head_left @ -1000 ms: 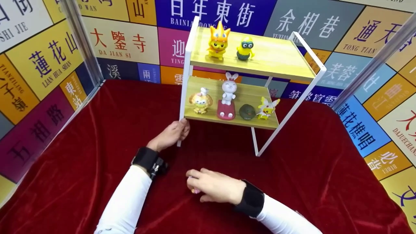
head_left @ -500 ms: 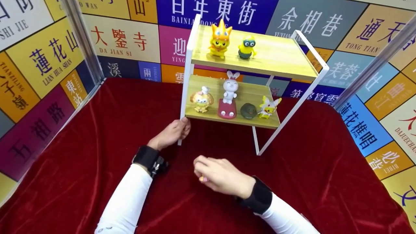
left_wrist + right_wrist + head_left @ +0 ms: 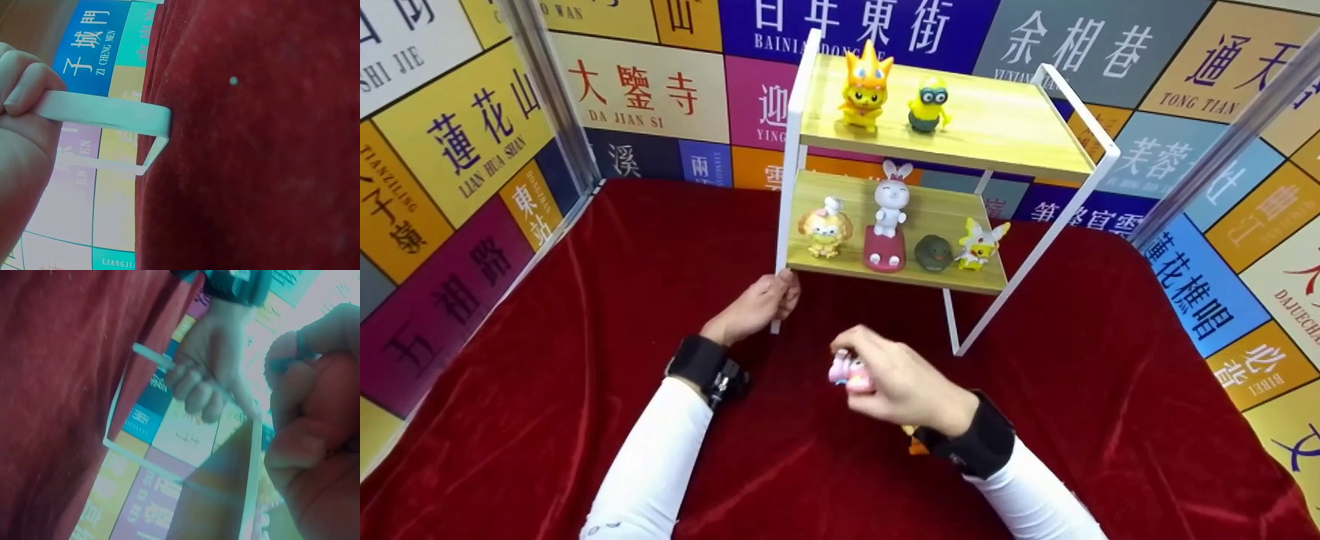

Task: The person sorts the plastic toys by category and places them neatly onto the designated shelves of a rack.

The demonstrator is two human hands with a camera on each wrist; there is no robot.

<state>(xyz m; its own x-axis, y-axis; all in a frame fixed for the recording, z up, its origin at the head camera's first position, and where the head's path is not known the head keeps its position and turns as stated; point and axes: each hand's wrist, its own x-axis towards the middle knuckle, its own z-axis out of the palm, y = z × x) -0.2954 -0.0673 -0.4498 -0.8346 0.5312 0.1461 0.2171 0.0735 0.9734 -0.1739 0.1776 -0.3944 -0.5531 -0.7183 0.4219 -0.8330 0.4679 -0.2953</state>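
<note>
My left hand (image 3: pixel 754 306) grips the lower front leg of a two-tier shelf (image 3: pixel 1012 161) with a white frame and wood-look boards. In the left wrist view, fingers (image 3: pixel 31 84) curl round the flat white leg (image 3: pixel 107 111). Lower down and to the right, my right hand (image 3: pixel 911 386) holds a small pink figurine (image 3: pixel 855 375) above the red cloth, in front of the shelf. The right wrist view shows the curled right hand (image 3: pixel 320 422) close up, hiding most of the figurine. Behind it, the left hand (image 3: pixel 208 365) is on the shelf leg.
On the top board stand an orange-crowned yellow figure (image 3: pixel 862 94) and a Minion figure (image 3: pixel 928 106). The lower board holds a curly-haired figure (image 3: pixel 823 229), a white rabbit (image 3: pixel 891 202), a dark duck (image 3: pixel 934 253) and a white-eared yellow figure (image 3: pixel 981 244). An orange-yellow object (image 3: pixel 916 444) is partly hidden by the right wrist.
My right hand has moved up and to the right, toward the shelf, turning so the pink figurine shows more. An orange-yellow object now shows beside its wrist. The left hand keeps its grip.
</note>
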